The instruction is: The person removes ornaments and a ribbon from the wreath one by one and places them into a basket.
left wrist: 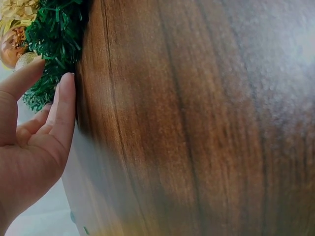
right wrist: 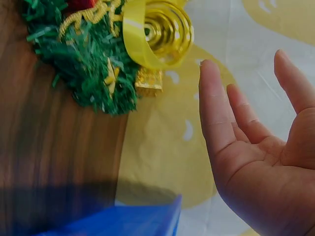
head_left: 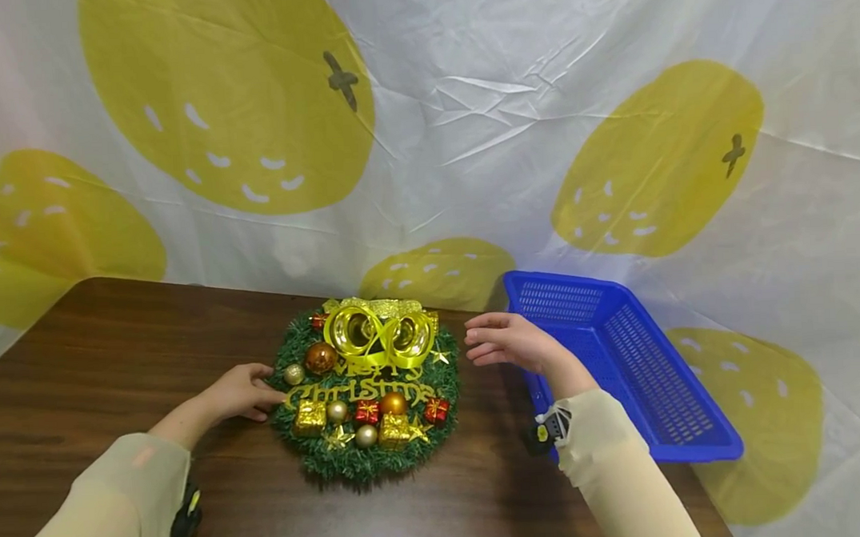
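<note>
A green Christmas wreath (head_left: 359, 464) lies on the table, trimmed with two gold bells (head_left: 411, 339), a yellow ribbon, baubles, small gift boxes, stars and gold "Merry Christmas" lettering (head_left: 363, 393). At its left edge is my left hand (head_left: 244, 394); in the left wrist view the thumb and nearly straight fingers (left wrist: 64, 105) meet the tinsel rim. My right hand (head_left: 513, 345) hovers at the wreath's right side, fingers extended. The right wrist view shows this hand (right wrist: 256, 157) apart from the wreath, holding nothing.
A blue plastic basket (head_left: 621, 288) with slotted walls stands right of the wreath, partly behind my right forearm. Beneath everything is a dark wooden table (head_left: 116, 346). A white cloth with yellow fruit shapes (head_left: 460, 131) hangs along the back and right.
</note>
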The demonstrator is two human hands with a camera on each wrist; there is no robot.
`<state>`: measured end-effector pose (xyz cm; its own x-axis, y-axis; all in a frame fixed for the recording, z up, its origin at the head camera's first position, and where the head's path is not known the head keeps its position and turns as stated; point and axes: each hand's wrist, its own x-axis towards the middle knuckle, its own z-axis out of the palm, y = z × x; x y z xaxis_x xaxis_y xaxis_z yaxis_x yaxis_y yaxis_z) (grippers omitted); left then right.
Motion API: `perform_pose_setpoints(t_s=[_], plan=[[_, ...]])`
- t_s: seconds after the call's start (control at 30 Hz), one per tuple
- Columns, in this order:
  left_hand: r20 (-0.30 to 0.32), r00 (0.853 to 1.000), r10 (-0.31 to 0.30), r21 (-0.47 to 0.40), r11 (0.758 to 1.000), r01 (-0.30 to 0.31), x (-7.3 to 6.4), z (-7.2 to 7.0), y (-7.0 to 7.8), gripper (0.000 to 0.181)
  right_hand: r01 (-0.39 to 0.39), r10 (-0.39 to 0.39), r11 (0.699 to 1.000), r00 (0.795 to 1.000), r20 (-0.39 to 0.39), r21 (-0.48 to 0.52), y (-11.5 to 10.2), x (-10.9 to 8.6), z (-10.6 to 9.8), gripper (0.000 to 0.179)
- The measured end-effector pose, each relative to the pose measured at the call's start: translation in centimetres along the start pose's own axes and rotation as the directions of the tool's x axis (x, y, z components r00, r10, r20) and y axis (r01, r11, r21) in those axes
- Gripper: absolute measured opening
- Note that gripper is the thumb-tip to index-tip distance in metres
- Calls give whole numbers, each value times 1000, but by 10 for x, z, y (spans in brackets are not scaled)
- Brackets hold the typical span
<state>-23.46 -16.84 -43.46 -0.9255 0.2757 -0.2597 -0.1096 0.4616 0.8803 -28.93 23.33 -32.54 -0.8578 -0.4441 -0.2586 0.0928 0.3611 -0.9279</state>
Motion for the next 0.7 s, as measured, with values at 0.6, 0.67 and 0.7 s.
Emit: perform_pose_setpoints(t_s=[0.6, 0.67, 0.7], plan=[[-5, 1000, -2, -11, 1000, 2, 1, -1, -2, 73, -30, 30, 1000, 995, 94, 3, 14, 18, 46, 48], [-4, 1000, 0, -9, 1000, 0, 1, 0, -2, 73, -31, 31, 1000, 994, 102, -6, 15, 19, 50, 48], [-5, 1000, 1, -8, 1000, -1, 1, 0, -2, 73, -31, 32, 999, 994, 105, -9, 16, 20, 52, 48]])
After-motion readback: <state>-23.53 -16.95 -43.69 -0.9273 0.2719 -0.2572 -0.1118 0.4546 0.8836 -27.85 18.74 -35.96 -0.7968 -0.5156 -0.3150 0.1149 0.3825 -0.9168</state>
